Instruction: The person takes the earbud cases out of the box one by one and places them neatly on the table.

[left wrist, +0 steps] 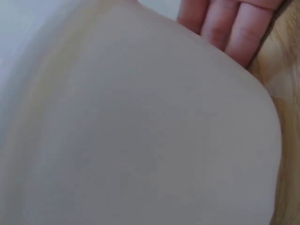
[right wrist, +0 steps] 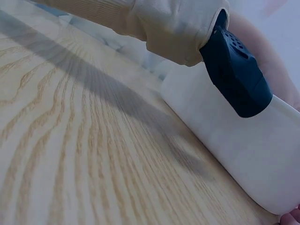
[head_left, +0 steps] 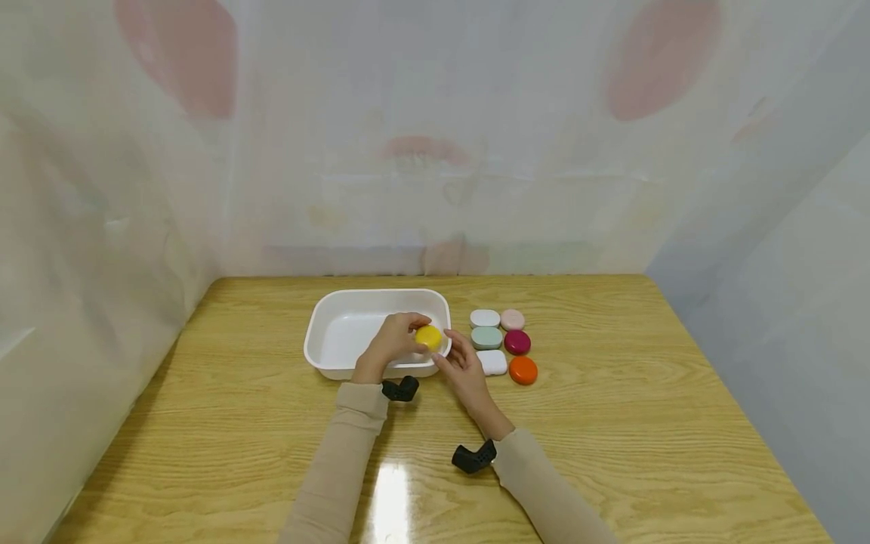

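Note:
My left hand (head_left: 393, 341) reaches over the front wall of a white plastic basin (head_left: 311, 344). Between its thumb and fingers it pinches a round yellow soap (head_left: 428, 338), held over the basin's right end. At the basin's front right corner is my right hand (head_left: 467, 374), thumb and forefinger spread apart by the rim and nothing held between them. The left wrist view is mostly filled by the basin's pale wall (left wrist: 154, 126), with several fingers (left wrist: 243, 33) showing past its edge. In the right wrist view, the basin's outer side (right wrist: 243, 150) stands on the table.
Right of the basin, several soaps stand in two columns: a white oval one (head_left: 485, 318), a pale green one (head_left: 486, 338), a white rectangular one (head_left: 494, 363), a pink one (head_left: 513, 319), a magenta one (head_left: 517, 342) and an orange one (head_left: 523, 370). Curtains surround the wooden table (head_left: 612, 423).

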